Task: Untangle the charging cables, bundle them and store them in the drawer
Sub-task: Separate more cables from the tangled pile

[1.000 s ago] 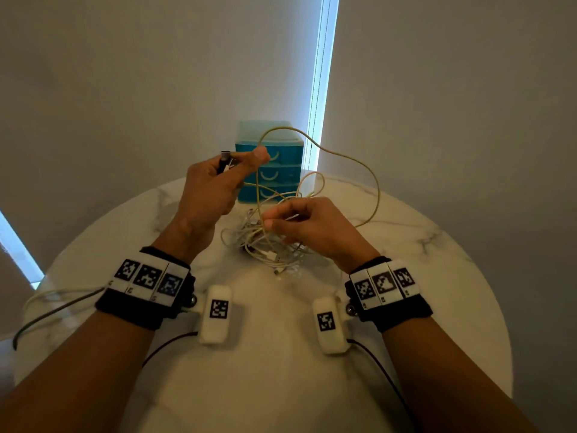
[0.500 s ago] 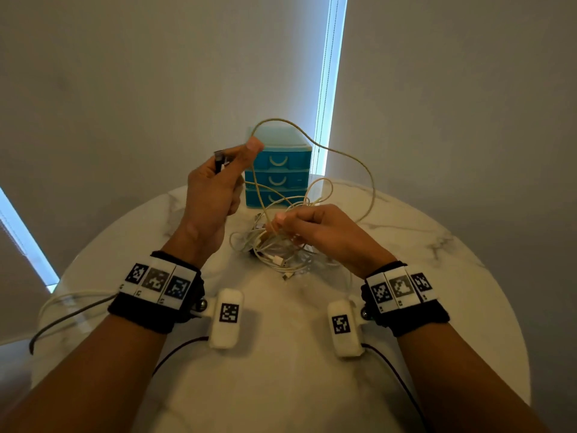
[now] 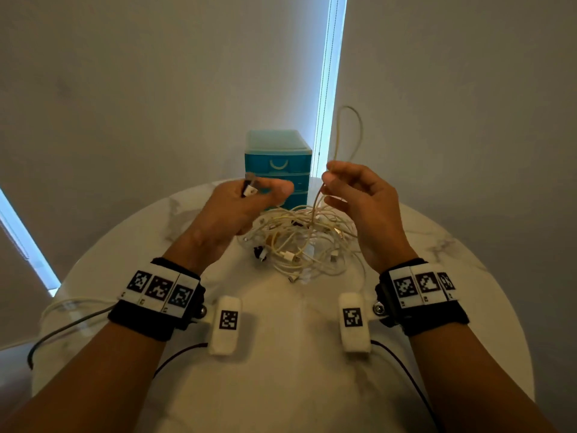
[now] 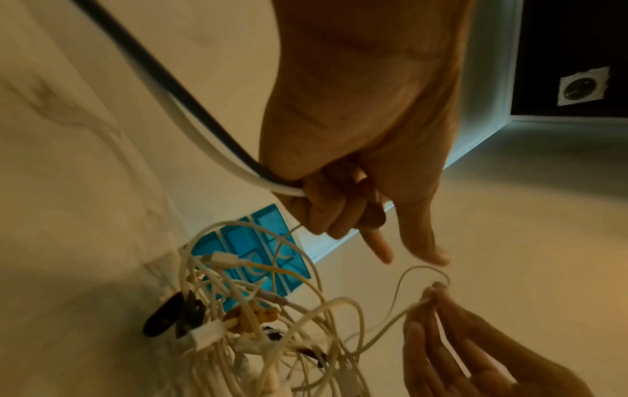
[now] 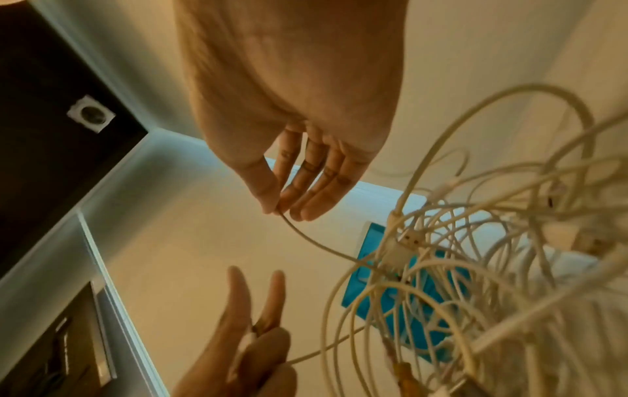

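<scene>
Rising from the tangled heap of white charging cables (image 3: 299, 242), the right hand (image 3: 359, 201) now pinches a thin cream cable loop (image 3: 351, 132) higher. Left hand (image 3: 246, 204) still grips a white plug end (image 3: 250, 191). Both hover mid-table on the round white marble table (image 3: 468, 276), near the blue plastic three-drawer unit (image 3: 278, 157).

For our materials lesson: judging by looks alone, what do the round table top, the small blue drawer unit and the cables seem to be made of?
Table top: looks like polished marble or a marble-look laminate; white with grey veins and a soft sheen.
Drawer unit: probably plastic; translucent teal fronts with moulded curved handles and a paler frosted top.
Cables: flexible rubbery plastic sheathing, matte cream-white, with harder white plug ends.
</scene>
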Motion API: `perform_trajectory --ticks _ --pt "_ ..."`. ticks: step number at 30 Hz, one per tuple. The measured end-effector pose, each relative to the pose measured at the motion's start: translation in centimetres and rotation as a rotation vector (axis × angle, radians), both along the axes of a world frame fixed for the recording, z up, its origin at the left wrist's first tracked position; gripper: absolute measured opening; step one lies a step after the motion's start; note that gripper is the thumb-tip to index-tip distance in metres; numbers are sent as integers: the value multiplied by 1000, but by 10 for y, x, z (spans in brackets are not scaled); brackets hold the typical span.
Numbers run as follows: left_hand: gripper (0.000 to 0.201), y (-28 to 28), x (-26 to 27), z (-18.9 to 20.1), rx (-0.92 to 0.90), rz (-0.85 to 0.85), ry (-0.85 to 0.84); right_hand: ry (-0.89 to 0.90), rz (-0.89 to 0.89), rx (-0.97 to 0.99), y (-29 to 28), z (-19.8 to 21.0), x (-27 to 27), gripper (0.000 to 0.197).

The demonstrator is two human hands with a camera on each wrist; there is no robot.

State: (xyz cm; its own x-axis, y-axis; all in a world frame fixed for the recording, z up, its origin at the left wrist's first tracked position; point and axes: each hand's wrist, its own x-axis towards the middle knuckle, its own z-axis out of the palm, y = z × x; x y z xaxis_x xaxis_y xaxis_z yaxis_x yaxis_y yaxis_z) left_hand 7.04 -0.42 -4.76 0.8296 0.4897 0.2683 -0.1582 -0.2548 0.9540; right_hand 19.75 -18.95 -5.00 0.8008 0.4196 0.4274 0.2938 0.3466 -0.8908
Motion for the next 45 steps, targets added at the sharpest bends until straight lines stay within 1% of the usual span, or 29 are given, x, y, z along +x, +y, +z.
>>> perform_trajectory --ticks 2,7,8,10,14,15,18,19,21,23,25,26,28,30,31,33,36,39,40,42,45 --pt "32 -7 2 -1 51 -63 49 33 3 38 0 2 -3 23" --pt "33 -20 5 -8 173 -136 155 54 48 108 7 5 -11 26" --pt "31 -22 6 -9 176 -134 154 57 66 108 7 6 -11 27" --pt "25 -23 8 -10 178 -72 113 40 79 83 8 7 -13 27" --pt "16 -15 10 -14 154 82 -5 18 -6 -22 7 5 -13 24" --pt "15 -13 10 -16 134 99 -30 36 11 -64 6 4 -12 24" --pt "15 -10 10 -15 95 127 -93 78 205 -259 7 0 -15 19" --pt "17 -10 10 -13 75 134 -117 57 226 -335 8 -4 -16 16" --pt "19 -12 10 -9 34 141 -168 -13 151 -445 14 -13 -14 10" --pt "22 -14 9 -5 -27 133 -209 -95 76 -513 17 -21 -8 19" --pt "26 -13 8 -2 -86 119 -222 -151 88 -557 18 -24 -6 30" --pt "28 -11 8 -3 -104 119 -214 -175 102 -577 19 -25 -5 32" --pt "29 -7 10 -5 -131 114 -204 -220 90 -591 20 -27 -6 26" --pt "28 -5 10 -7 -151 103 -210 -239 47 -550 22 -27 -7 15" --pt "29 -4 10 -8 -159 98 -212 -229 33 -516 22 -27 -7 13" --pt "29 -3 9 -8 -163 90 -218 -205 51 -457 21 -25 -7 16" --pt "28 -2 8 -7 -146 83 -198 -190 148 -439 22 -23 -12 24" --pt "30 -7 6 -5 -105 83 -176 -217 159 -423 26 -23 -17 19" --pt "30 -8 5 -4 -102 90 -176 -217 135 -390 27 -22 -18 18" --pt "31 -7 4 -2 -108 112 -192 -187 20 -263 23 -18 -14 17" --pt "38 6 1 0 -136 157 -230 -28 -205 83 9 -8 4 19"
